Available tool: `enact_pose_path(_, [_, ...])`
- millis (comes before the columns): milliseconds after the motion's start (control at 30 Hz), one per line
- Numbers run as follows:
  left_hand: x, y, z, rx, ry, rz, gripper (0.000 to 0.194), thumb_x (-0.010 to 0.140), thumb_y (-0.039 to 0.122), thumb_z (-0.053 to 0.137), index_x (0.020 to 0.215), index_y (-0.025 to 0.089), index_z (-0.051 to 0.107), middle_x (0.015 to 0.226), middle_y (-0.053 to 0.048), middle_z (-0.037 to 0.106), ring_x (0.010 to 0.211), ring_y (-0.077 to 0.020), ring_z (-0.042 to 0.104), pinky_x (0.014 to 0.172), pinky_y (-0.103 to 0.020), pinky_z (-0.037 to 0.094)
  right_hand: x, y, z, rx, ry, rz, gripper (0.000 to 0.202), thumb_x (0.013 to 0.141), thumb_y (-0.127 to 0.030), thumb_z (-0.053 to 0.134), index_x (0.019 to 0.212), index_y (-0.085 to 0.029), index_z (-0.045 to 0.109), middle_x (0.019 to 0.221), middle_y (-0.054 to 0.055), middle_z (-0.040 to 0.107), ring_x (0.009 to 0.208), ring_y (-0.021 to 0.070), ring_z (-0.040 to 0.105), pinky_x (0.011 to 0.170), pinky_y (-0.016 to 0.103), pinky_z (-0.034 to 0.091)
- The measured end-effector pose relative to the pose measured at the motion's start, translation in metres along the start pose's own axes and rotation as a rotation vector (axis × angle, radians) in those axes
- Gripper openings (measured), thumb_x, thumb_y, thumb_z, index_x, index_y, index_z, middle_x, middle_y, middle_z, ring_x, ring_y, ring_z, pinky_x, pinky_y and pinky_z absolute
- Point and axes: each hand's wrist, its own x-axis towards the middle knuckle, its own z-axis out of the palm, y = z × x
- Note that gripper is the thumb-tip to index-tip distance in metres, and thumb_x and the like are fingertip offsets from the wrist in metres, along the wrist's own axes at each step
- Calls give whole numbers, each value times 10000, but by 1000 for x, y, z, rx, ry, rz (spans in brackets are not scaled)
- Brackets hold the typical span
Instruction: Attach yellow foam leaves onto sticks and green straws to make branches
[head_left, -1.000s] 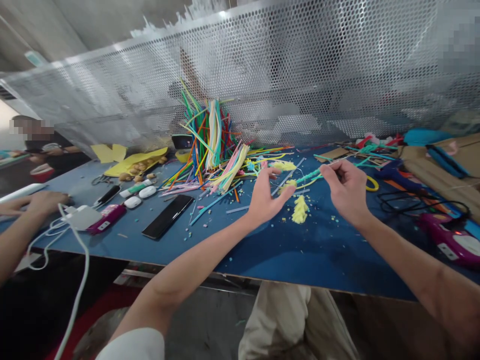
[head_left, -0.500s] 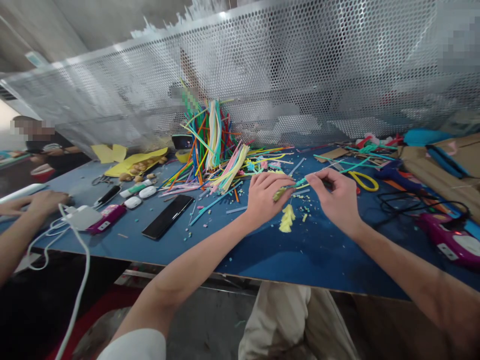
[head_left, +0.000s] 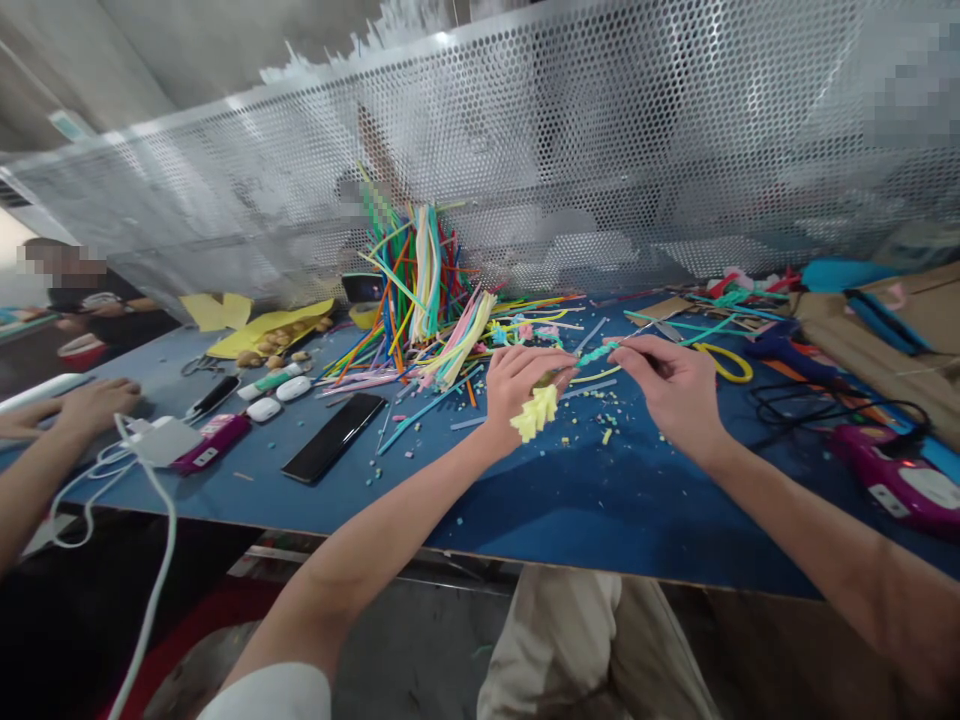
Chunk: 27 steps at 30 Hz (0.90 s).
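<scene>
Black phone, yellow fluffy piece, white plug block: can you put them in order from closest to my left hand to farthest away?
1. Yellow fluffy piece: right at your left hand, in front of the wrist.
2. Black phone: to the left, flat on the table.
3. White plug block: farther left, past the phone.

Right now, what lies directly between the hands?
Head view: a twisted teal strip spans the gap between the left hand and right hand.
</scene>
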Motion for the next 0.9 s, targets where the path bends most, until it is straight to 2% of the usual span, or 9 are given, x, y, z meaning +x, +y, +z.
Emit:
enact_pose_path(133, [0, -2, -1, 4, 5, 19, 141, 941, 339, 611, 988, 266, 722, 982, 0, 770, 959, -155, 700, 928, -373, 468, 0, 2, 0, 21, 73, 33, 130, 805, -393, 753, 834, -266, 757, 812, 23, 753, 714, 209, 697, 661, 366, 593])
enact_pose_path(267, [0, -7, -8, 69, -40, 94, 148, 937, 304, 614, 1041, 295, 719, 1045, 7, 767, 978, -173, 697, 962, -415, 438, -4, -2, 3, 31, 97, 52, 139, 815, -398, 747, 820, -260, 757, 742, 25, 742, 665, 209, 705, 649, 368, 601])
enact_pose_path(400, [1, -10, -15, 154, -45, 129, 188, 946, 319, 596, 1080, 386, 709, 1060, 49, 762, 990, -205, 677, 999, -476, 393, -8, -5, 4, 6, 114, 48, 150, 817, -398, 749, 831, -251, 769, 760, 22, 756, 695, 221, 722, 689, 389, 601])
enact_pose_path(500, [3, -9, -16, 169, -49, 112, 173, 945, 353, 591, 1055, 412, 711, 1025, 57, 765, 972, -213, 666, 1000, -492, 384, -10, -6, 4, -85, 119, -20, 114, 830, -395, 738, 831, -285, 767, 794, 13, 763, 699, 215, 707, 673, 386, 578])
enact_pose_path(733, [5, 0, -8, 96, -9, 0, 105, 904, 353, 658, 908, 267, 716, 903, 9, 761, 960, -196, 653, 992, -434, 400, -5, -1, -1, -200, 54, -184, 105, 867, -364, 708, 843, -270, 747, 839, 22, 746, 733, 190, 680, 646, 343, 526])
enact_pose_path(900, [3, 2, -6, 56, -4, -1, 98, 891, 329, 669, 879, 244, 718, 864, 4, 760, 932, -193, 649, 991, -420, 402, -4, 3, -1, -209, 48, -223, 108, 877, -352, 696, 856, -256, 740, 845, 22, 735, 726, 175, 661, 646, 322, 511])
